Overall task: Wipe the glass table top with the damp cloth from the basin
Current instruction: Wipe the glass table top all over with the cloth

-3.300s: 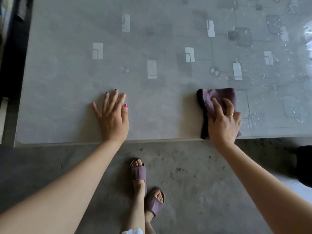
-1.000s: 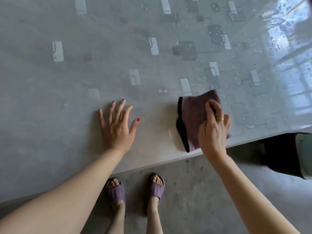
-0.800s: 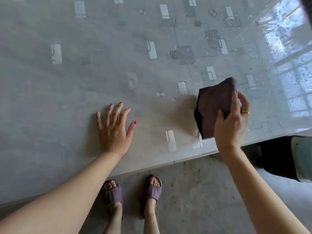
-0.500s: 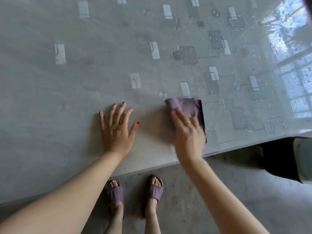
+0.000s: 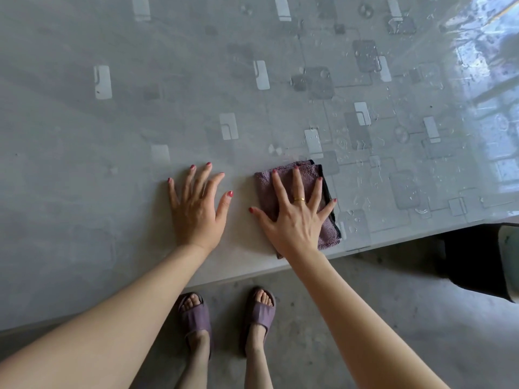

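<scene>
Mauve cloth (image 5: 325,234) folded into thick square pad, nap fuzzy, dark edge showing along right side. Lies flat on glass table top (image 5: 112,192) near front edge. Right hand (image 5: 295,217) pressed on it, fingers straight and spread. Left hand (image 5: 198,209) flat on bare glass just beside, fingers splayed. Water droplets (image 5: 365,175) on glass right of cloth.

The cloth (image 5: 297,200) lies on the glass table top (image 5: 112,192) near its front edge, under the right hand (image 5: 295,217), with the left hand (image 5: 196,209) flat just beside it to the left.
</scene>
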